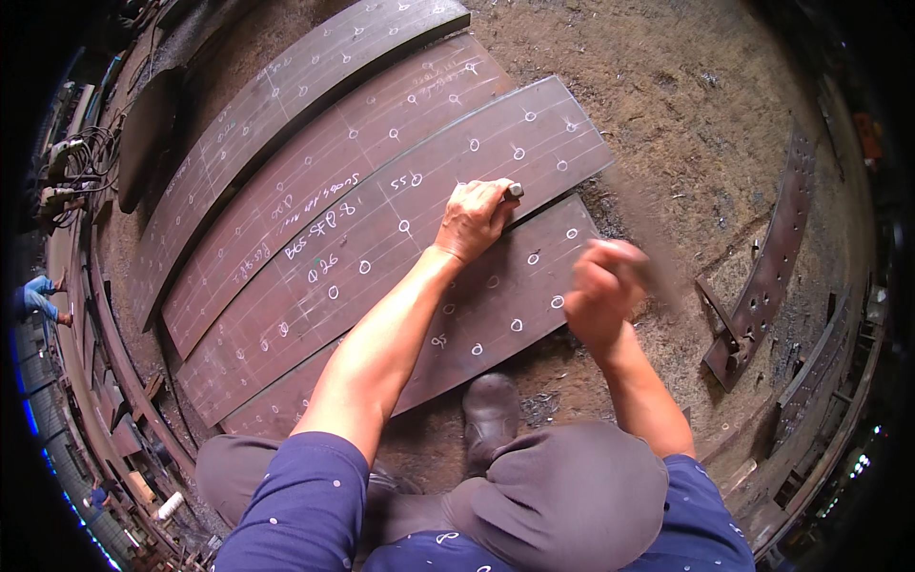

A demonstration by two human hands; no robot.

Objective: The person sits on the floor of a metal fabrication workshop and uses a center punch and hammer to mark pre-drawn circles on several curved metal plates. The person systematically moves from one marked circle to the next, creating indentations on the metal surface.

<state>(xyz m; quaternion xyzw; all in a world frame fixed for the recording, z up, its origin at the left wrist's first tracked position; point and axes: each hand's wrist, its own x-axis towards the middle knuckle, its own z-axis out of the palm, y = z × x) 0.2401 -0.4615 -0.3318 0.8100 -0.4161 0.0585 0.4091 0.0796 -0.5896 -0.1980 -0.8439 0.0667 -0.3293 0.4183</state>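
My left hand (pixel 470 221) is closed around a short steel punch (pixel 516 191), whose blunt metal end shows past the fingers. That hand rests over the right part of a long, curved steel plate (pixel 381 195) marked with chalk circles, lines and writing. The punch's lower end is hidden by the hand. Nearer to me, my right hand (pixel 602 291) is raised off the right end of another chalk-marked plate (pixel 457 372). Its fingers look curled in a fist, but motion smears them. A faint blurred streak lies beside it, and what it holds cannot be made out.
Farther off lie a third marked plate (pixel 315 181) and a thicker curved one (pixel 295 81). My boot (pixel 491 419) stands at the near plate's edge. On the dirt floor (pixel 667 86) at right lies a curved strip with holes (pixel 777 257). Cables (pixel 81 157) lie at left.
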